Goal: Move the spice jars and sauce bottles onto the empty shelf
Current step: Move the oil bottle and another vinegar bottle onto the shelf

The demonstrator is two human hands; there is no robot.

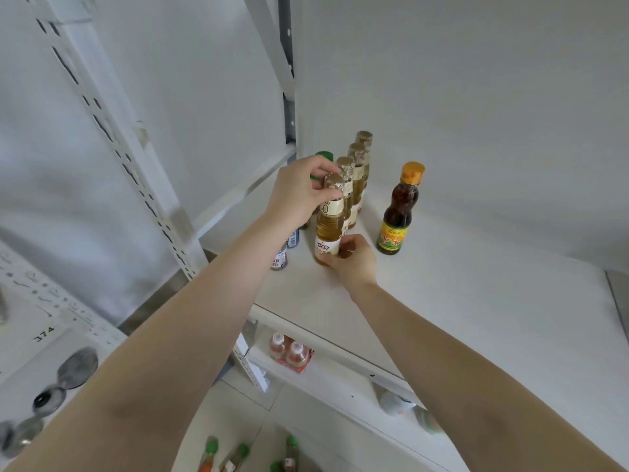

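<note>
At frame centre, both hands set a pale bottle upright on the shelf.

From the left: small spice jars (pixel 279 258) stand at the shelf's (pixel 476 301) left edge, partly hidden behind the left hand (pixel 299 192), whose grip pinches the cap of the pale oil bottle (pixel 328 229). That bottle's long axis runs near vertical, tilted slightly in the frame, at the front of a row of like bottles (pixel 357 185) receding toward the upper right. The right hand (pixel 354 260) sits just below and right of it, its grip curled round the base; this hand is the nearer to the shelf surface, so I judge it steadies the foot while the left guides the top. Right of them, well apart, stands a dark sauce bottle (pixel 398 216) with an orange cap. More bottles (pixel 289 354) wait lower down.
</note>
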